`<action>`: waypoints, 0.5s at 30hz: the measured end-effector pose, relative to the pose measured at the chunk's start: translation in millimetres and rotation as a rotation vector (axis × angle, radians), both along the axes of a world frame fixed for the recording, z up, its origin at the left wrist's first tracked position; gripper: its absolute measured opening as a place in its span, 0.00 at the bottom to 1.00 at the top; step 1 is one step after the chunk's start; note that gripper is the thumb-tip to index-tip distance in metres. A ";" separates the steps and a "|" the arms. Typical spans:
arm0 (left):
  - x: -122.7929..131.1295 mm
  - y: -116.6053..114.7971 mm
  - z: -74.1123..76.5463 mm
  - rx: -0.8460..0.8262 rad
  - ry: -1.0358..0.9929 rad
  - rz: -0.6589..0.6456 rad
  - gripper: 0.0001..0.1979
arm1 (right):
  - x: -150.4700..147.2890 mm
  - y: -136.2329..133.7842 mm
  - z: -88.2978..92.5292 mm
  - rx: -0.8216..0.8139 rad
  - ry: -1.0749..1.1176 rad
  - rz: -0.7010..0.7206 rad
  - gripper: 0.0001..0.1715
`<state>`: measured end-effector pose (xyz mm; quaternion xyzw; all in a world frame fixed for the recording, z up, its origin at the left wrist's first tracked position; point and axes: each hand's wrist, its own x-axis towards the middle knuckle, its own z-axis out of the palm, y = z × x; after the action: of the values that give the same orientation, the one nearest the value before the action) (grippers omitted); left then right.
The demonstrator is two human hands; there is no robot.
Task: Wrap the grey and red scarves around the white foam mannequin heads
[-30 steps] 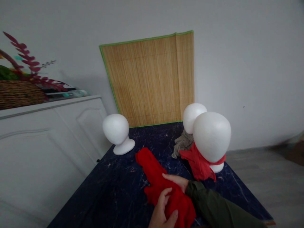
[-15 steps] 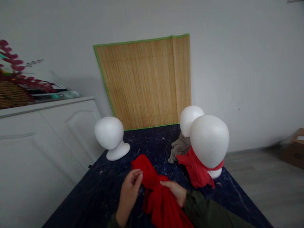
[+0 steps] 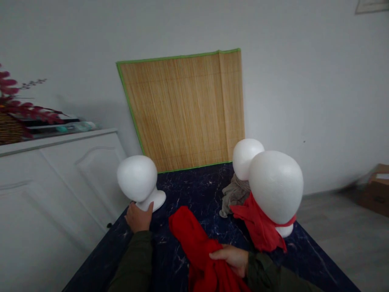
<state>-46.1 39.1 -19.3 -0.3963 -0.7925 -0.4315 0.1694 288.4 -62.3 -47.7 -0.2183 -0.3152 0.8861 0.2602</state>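
Note:
At the left of the table stands a bare white foam mannequin head (image 3: 137, 175) on a round base. My left hand (image 3: 139, 217) grips it low at the neck and base, thumb on the near right side, the other fingers partly hidden behind. A bright red scarf (image 3: 191, 235) lies bunched in the middle, its lower part running out of view. My right hand (image 3: 231, 258) is closed around its gathered middle, thumb on top. To the right, a second foam head (image 3: 276, 186) wears a lighter red scarf (image 3: 258, 227) around its neck.
Behind it is a third foam head (image 3: 246, 158) with a grey-brown scarf (image 3: 233, 196). The dark blue marbled table (image 3: 194, 188) meets a bamboo mat (image 3: 185, 113) on the wall. White cabinets (image 3: 60, 178) flank the left side; a cardboard box (image 3: 378, 190) sits far right.
My left hand has left the red scarf and moved left and up to the bare head's base. My right hand still holds the scarf. The view has shifted slightly.

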 end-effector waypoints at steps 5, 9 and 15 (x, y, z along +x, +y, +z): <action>-17.3 20.2 -1.8 -0.041 -0.105 0.061 0.48 | 4.5 9.8 -5.4 0.012 -0.148 0.197 0.29; -29.9 30.8 -5.6 -0.075 -0.132 -0.013 0.46 | 6.5 14.7 -2.2 0.008 -0.186 0.292 0.27; -33.9 33.4 -5.0 -0.032 -0.204 -0.081 0.40 | 8.7 16.5 -3.9 -0.004 -0.184 0.302 0.28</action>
<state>-80.0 72.5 -24.2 -0.3845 -0.7958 -0.4635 0.0638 297.1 -45.8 -51.6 -0.2494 -0.3650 0.8920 0.0937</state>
